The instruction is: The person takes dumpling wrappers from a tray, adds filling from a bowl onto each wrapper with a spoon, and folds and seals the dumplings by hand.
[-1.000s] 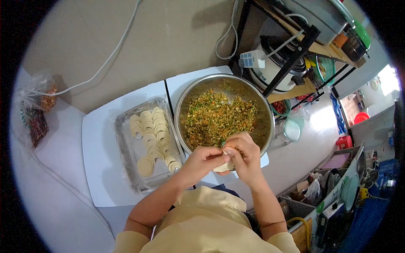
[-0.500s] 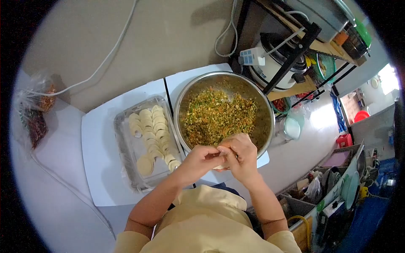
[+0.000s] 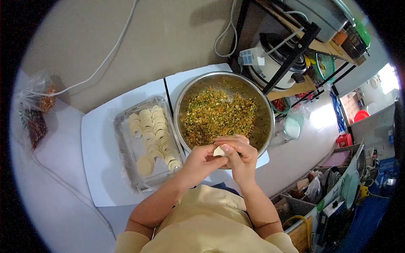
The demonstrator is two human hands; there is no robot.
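My left hand (image 3: 201,162) and my right hand (image 3: 241,157) meet at the near rim of a large steel bowl (image 3: 270,126). Between their fingertips they pinch a pale dough wrapper (image 3: 219,152), folded over; whether anything is inside is hidden. Chopped filling (image 3: 219,116) in orange, green and brown lies in the bowl. Left of the bowl a clear plastic tray (image 3: 126,162) holds overlapping rows of round dough wrappers (image 3: 146,165).
A white table (image 3: 99,147) bears tray and bowl. Behind and right, a black-framed shelf (image 3: 310,36) holds a cooker (image 3: 272,71) and a basket (image 3: 327,66). Crates (image 3: 297,204) stand lower right. A plastic bag (image 3: 36,114) is far left.
The wrapper has turned in my fingers, and a pale folded corner now shows above my thumbs. My right hand's fingers have shifted slightly left over it. Tray and bowl have stayed put.
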